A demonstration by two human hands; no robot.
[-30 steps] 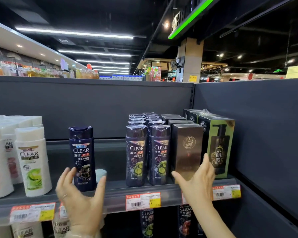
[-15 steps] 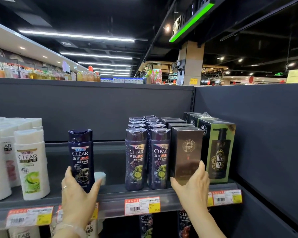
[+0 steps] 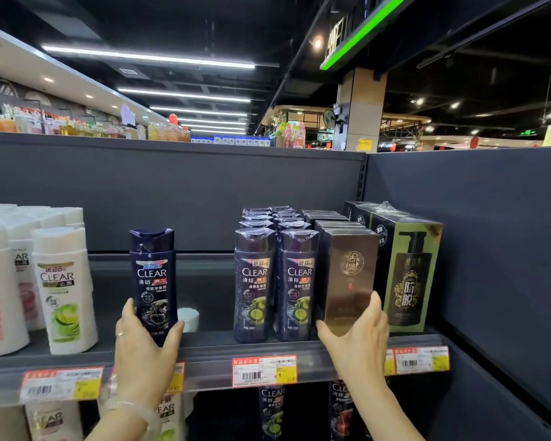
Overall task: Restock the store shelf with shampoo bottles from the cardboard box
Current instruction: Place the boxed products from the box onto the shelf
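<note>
A dark blue CLEAR shampoo bottle (image 3: pixel 153 275) stands upright alone on the grey shelf (image 3: pixel 204 348), and my left hand (image 3: pixel 143 354) grips its lower part, thumb on the left and fingers on the right. My right hand (image 3: pixel 357 342) holds the bottom of a bronze box (image 3: pixel 347 272) at the front of its row. Two rows of wrapped dark CLEAR bottles (image 3: pixel 275 281) stand between the two hands. The cardboard box is not in view.
White CLEAR bottles (image 3: pixel 64 288) fill the shelf's left end. Green-and-black boxes (image 3: pixel 409 272) stand by the right side wall (image 3: pixel 490 249). A small white object (image 3: pixel 188 318) lies behind the blue bottle. Price tags (image 3: pixel 264 370) line the shelf edge; more bottles stand below.
My left hand rose from in front of the shelf edge and closed around the dark blue bottle. My right hand wrapped round the bottom of the bronze box.
</note>
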